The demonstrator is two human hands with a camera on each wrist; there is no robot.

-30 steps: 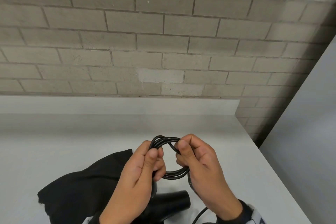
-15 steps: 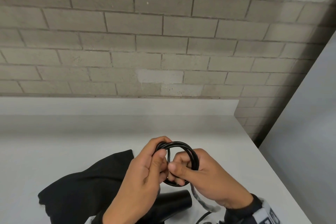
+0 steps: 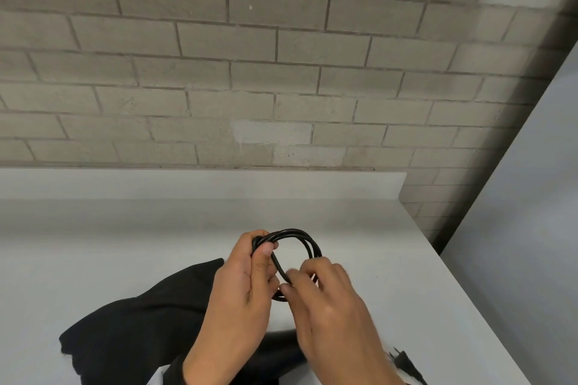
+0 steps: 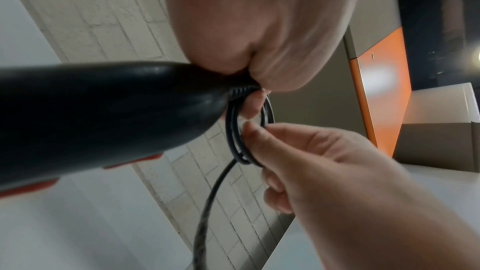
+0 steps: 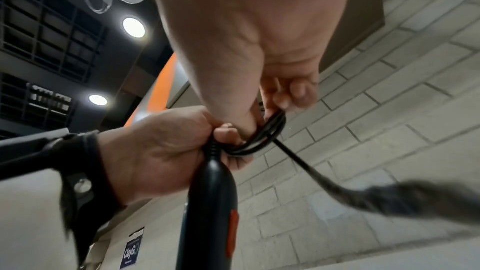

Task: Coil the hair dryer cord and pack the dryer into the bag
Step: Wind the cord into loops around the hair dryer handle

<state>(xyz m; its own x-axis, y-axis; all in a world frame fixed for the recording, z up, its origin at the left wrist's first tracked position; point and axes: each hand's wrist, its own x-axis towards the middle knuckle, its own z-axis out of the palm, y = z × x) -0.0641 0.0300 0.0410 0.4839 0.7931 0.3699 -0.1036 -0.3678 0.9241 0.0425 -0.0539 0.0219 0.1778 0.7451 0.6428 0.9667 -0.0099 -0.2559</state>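
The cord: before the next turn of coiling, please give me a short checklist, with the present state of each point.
1. Coil held in left hand: ok, thumb clamps the loops.
2. Right hand has the free cord: ok, fingers pinch it at the coil.
3. Loops lie together: ok.
4. Loose tail free of knots: cannot tell, it is blurred.
5. Plug not yet wound in: ok, it lies on the table.
6. Bag open for the dryer: cannot tell.
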